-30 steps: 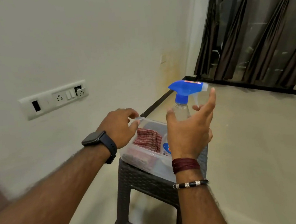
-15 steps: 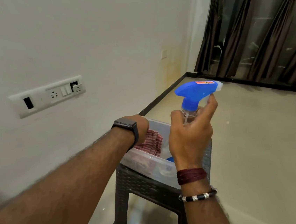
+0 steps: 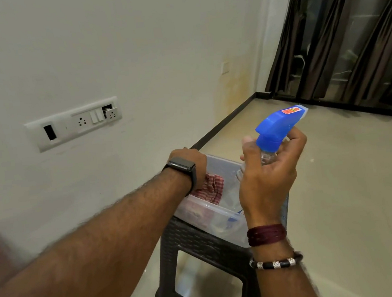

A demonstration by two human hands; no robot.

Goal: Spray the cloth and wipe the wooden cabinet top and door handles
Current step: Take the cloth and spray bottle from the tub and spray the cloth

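My right hand (image 3: pixel 269 179) grips the neck of a clear spray bottle (image 3: pixel 275 128) with a blue trigger head, held just above a clear plastic tub (image 3: pixel 227 227). A red-and-white checked cloth (image 3: pixel 210 189) lies bunched in the tub's left half. My left hand (image 3: pixel 191 161) reaches down into the tub onto the cloth; its fingers are hidden behind the wrist and the black watch, so the grip itself is not visible. No wooden cabinet shows in this view.
The tub sits on a dark woven-pattern plastic stool (image 3: pixel 196 250) close to a cream wall with a white switch panel (image 3: pixel 74 123). Dark curtains (image 3: pixel 347 35) hang over a glass door at the back right. Beige tiled floor (image 3: pixel 353 204) spreads to the right.
My left hand went from the tub's rim down inside onto the cloth. My right hand closed round the spray bottle and lifted it slightly up and to the right.
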